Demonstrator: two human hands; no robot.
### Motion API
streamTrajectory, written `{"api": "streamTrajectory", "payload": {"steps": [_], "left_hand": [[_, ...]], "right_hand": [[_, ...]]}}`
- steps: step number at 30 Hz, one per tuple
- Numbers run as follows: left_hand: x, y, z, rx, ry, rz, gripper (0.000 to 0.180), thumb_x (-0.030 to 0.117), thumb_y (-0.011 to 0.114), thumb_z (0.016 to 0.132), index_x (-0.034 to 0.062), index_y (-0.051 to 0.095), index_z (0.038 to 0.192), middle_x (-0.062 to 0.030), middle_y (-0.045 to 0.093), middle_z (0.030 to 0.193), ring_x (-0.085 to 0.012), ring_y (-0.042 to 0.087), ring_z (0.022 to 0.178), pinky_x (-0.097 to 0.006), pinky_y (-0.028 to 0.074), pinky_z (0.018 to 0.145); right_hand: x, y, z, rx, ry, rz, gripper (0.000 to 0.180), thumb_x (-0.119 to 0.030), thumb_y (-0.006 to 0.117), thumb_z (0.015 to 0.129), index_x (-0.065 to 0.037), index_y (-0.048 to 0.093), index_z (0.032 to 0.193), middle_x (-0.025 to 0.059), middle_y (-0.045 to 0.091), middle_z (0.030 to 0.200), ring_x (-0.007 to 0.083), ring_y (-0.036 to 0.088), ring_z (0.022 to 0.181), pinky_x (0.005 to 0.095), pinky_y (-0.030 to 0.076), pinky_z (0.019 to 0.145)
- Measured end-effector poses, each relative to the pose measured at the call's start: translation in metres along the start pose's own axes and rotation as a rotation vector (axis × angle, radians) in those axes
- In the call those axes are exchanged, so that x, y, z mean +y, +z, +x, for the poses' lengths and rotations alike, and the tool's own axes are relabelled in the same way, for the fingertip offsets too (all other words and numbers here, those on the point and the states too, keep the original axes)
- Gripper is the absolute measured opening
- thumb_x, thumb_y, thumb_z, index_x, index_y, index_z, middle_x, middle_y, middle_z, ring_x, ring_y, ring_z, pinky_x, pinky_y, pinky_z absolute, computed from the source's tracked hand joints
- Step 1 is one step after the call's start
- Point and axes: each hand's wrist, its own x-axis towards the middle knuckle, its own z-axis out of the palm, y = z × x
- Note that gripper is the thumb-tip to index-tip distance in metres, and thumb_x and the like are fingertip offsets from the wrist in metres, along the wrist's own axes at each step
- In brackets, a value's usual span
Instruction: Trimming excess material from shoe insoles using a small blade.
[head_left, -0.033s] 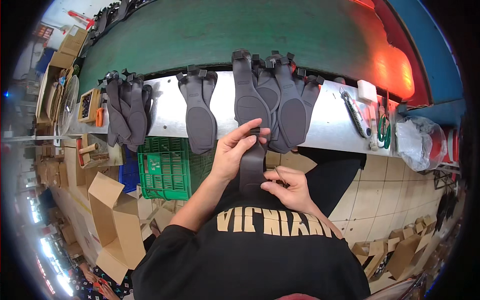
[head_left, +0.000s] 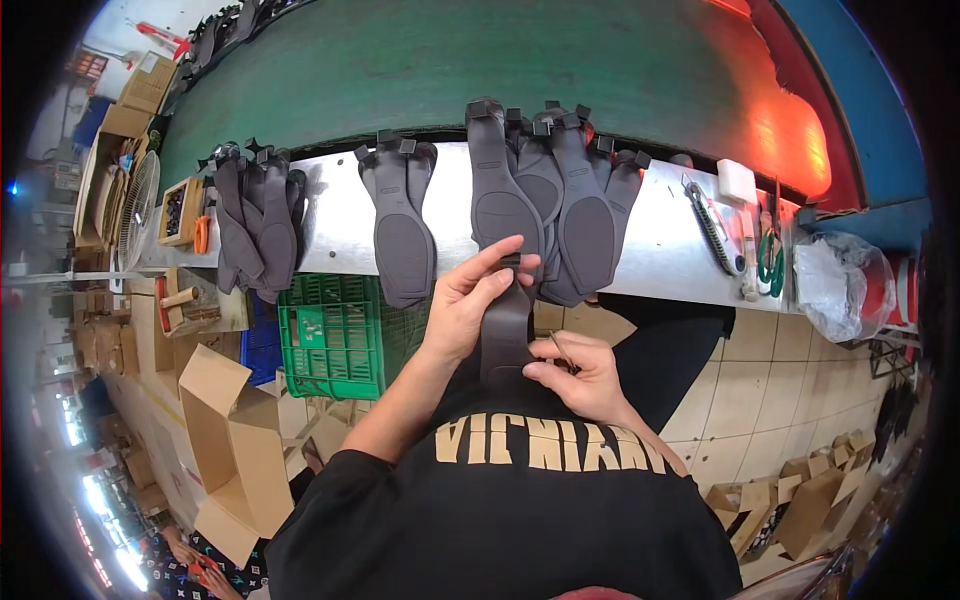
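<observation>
Head view: my left grip (head_left: 458, 312) is clamped on a dark grey shoe sole (head_left: 506, 325), thumb and fingers pinching its far end by the black heel block (head_left: 512, 261). Sole is up in front of my black shirt (head_left: 500, 520), near the close edge of the metal worktop (head_left: 335, 215). My right grip (head_left: 588, 378) is closed on a thin tool (head_left: 564, 352), kind unclear, right beside the sole's edge; can't tell if it touches. Similar soles (head_left: 588, 235) lie grouped along the worktop. Box cutter (head_left: 708, 225) and green-handled scissors (head_left: 770, 265) sit toward its right end.
</observation>
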Motion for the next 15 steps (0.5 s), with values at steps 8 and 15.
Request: {"api": "streamTrajectory", "payload": {"steps": [8, 15], "left_hand": [[-0.002, 0.000, -0.001, 0.069, -0.027, -0.071, 0.036, 0.004, 0.054, 0.095, 0.0019, 0.057, 0.131, -0.0133, 0.067, 0.114, -0.0138, 0.063, 0.096, -0.028, 0.050, 0.088], [-0.005, -0.003, 0.001, 0.126, -0.014, -0.026, 0.024, 0.003, 0.052, 0.089, -0.0029, 0.062, 0.109, -0.0161, 0.067, 0.101, -0.0219, 0.064, 0.091, -0.034, 0.051, 0.087]], "right_hand": [[0.004, -0.004, 0.000, -0.030, -0.011, -0.034, 0.021, -0.003, 0.075, 0.081, 0.005, 0.069, 0.099, 0.0038, 0.058, 0.072, 0.0076, 0.051, 0.061, 0.0236, 0.038, 0.053], [-0.011, -0.023, 0.006, 0.016, -0.164, -0.232, 0.024, -0.008, 0.072, 0.084, -0.002, 0.069, 0.107, 0.0066, 0.064, 0.077, 0.0145, 0.059, 0.065, 0.0276, 0.045, 0.057]]}}
